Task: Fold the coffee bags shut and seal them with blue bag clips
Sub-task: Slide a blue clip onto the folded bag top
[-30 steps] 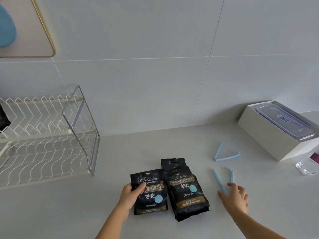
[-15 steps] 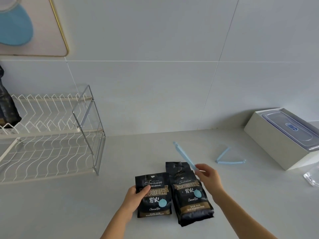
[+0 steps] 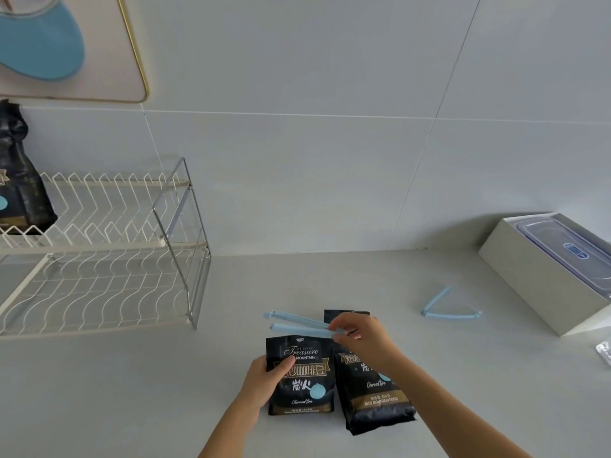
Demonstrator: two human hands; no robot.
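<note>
Two black coffee bags lie side by side on the grey counter. My left hand [image 3: 267, 380] grips the left edge of the left bag [image 3: 304, 381], whose top is folded down. The right bag [image 3: 373, 398] lies partly under my right forearm. My right hand [image 3: 360, 338] pinches the hinge end of an open blue bag clip [image 3: 297, 325], whose two arms point left just above the left bag's folded top. A second blue clip [image 3: 443, 310] lies open on the counter to the right.
A white wire dish rack [image 3: 99, 266] stands at the left, with another black coffee bag [image 3: 20, 193] on its upper shelf. A white box holding a clear lidded container [image 3: 568, 259] sits at the right. A clear plastic item [image 3: 605, 352] pokes in at the right edge.
My right hand picked a blue clip off the counter at the right and carried it left, turning it flat above the left bag's top. My left hand stayed on the left bag.
</note>
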